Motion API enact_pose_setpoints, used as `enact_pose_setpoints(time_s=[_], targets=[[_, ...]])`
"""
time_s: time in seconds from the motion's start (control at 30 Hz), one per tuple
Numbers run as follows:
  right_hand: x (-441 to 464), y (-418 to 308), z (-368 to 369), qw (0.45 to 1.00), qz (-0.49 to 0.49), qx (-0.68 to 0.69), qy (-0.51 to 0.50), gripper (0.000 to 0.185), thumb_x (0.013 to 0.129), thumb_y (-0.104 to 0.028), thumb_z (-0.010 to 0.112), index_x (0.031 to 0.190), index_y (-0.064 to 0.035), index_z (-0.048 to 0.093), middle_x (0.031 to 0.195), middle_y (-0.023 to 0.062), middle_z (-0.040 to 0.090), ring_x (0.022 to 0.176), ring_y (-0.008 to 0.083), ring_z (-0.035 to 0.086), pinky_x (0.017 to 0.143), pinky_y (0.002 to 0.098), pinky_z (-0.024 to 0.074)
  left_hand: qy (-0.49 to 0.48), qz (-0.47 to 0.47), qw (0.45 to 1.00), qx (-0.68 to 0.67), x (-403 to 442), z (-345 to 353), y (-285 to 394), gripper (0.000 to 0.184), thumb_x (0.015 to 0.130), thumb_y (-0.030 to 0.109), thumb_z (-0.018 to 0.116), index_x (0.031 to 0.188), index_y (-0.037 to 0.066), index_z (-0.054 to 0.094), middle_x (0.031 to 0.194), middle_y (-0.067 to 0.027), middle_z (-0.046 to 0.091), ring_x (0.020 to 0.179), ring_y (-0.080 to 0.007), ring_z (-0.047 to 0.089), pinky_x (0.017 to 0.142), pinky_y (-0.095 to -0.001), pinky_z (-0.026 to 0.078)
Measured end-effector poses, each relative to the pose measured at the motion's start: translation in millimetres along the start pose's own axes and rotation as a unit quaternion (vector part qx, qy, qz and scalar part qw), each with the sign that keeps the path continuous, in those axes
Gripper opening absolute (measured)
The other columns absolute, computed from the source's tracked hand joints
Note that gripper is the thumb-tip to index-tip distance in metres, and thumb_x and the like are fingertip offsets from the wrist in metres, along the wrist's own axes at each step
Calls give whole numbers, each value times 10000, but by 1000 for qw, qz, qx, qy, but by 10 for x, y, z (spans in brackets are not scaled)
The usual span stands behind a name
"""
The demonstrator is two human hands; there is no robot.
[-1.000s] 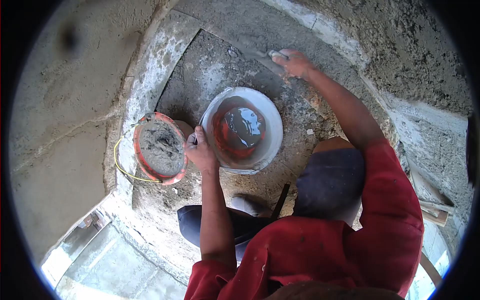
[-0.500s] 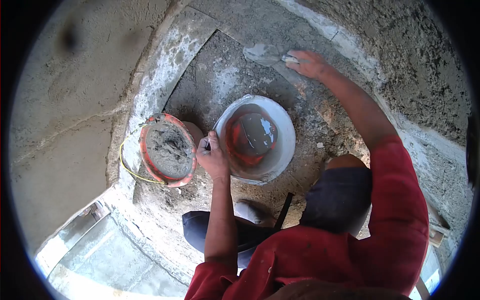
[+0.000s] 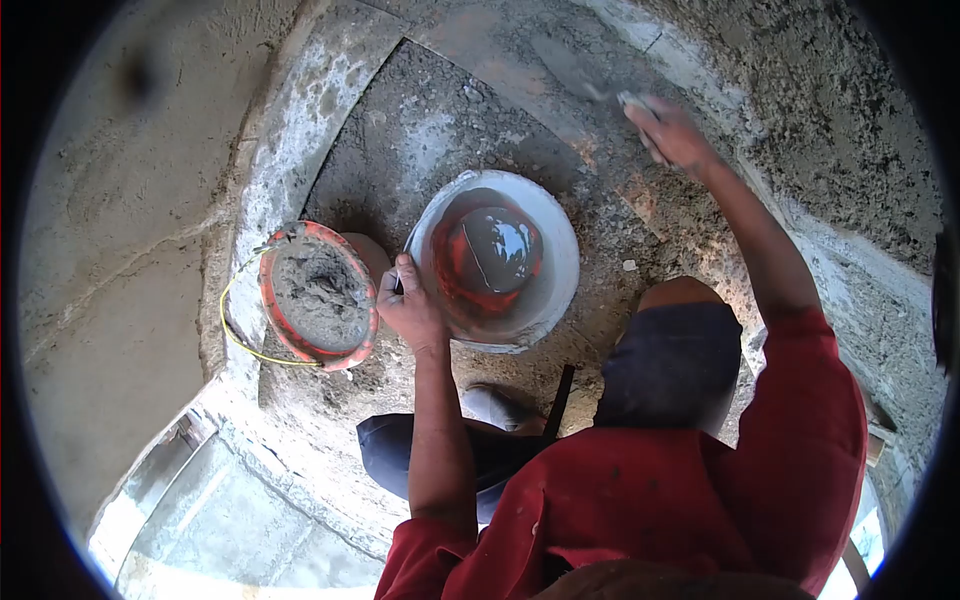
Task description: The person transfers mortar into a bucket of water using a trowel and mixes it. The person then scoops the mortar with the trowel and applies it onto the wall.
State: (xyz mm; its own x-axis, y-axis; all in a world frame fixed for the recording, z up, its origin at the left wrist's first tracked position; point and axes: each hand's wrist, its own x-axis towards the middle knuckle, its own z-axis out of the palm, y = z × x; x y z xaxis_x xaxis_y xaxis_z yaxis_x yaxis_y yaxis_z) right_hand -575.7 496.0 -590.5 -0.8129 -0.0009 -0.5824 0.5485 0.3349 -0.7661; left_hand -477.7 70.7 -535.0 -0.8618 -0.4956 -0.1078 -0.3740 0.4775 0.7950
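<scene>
My right hand (image 3: 676,135) is closed around the handle of a trowel (image 3: 628,99), held out at the far right over the grey surface. The trowel's blade is blurred and blends with the mortar. At the left side of a white bucket (image 3: 566,250), my left hand (image 3: 414,312) is closed at its edge; whether it grips the rim or the handle I cannot tell. Watery grey liquid (image 3: 490,250) lies in the bucket, with reddish-orange showing around it. Just left of that hand stands an orange-rimmed bucket (image 3: 362,350) holding thick grey mortar (image 3: 315,290).
A yellow bucket handle (image 3: 232,335) hangs out to the left. Pale ledges (image 3: 300,140) border the rough ground. A coarse wall (image 3: 850,130) rises at the right. My bent knee (image 3: 672,350) and a shoe (image 3: 492,406) are close below the white bucket.
My right hand has moved right and slightly toward me with the trowel, whose blade was clearer before. My left hand stays at the white bucket's edge. The whole view has shifted slightly.
</scene>
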Motion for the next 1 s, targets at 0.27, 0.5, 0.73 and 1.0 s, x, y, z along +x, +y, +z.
enact_pose_setpoints(time_s=[0.27, 0.5, 0.73, 1.0], targets=[[-1789, 1242, 609, 998, 19, -46, 42, 376, 964, -395, 706, 1213, -121, 641, 992, 191, 736, 935, 322, 744, 817, 436, 565, -27, -37, 998, -53, 86, -67, -159, 506, 1063, 348, 634, 688, 16, 572, 627, 26, 501, 619, -106, 382, 571, -332, 337], [-1079, 1028, 1055, 975, -44, -214, 53, 464, 937, -367, 714, 1321, -117, 643, 977, 214, 731, 890, 412, 712, 801, 500, 558, -31, -60, 995, -78, -92, -279, 79, 486, 1069, 327, 626, 689, 26, 584, 644, 28, 523, 635, -90, 403, 584, -310, 357], [-379, 813, 1444, 932, -256, -256, 1, 501, 970, -395, 668, 1347, -68, 628, 1131, 166, 705, 1049, 350, 671, 894, 485, 518, -15, -81, 991, -101, -394, -415, 93, 452, 1062, 305, 634, 715, 17, 604, 685, 5, 587, 659, -94, 459, 616, -302, 408], [-583, 570, 1039, 977, 43, 178, -109, 464, 1073, -445, 549, 1246, -23, 634, 792, 48, 626, 619, 133, 590, 625, 327, 488, -6, -82, 995, -60, -403, -435, 83, 480, 1050, 343, 645, 702, 15, 596, 676, 1, 584, 648, -101, 454, 614, -304, 412]])
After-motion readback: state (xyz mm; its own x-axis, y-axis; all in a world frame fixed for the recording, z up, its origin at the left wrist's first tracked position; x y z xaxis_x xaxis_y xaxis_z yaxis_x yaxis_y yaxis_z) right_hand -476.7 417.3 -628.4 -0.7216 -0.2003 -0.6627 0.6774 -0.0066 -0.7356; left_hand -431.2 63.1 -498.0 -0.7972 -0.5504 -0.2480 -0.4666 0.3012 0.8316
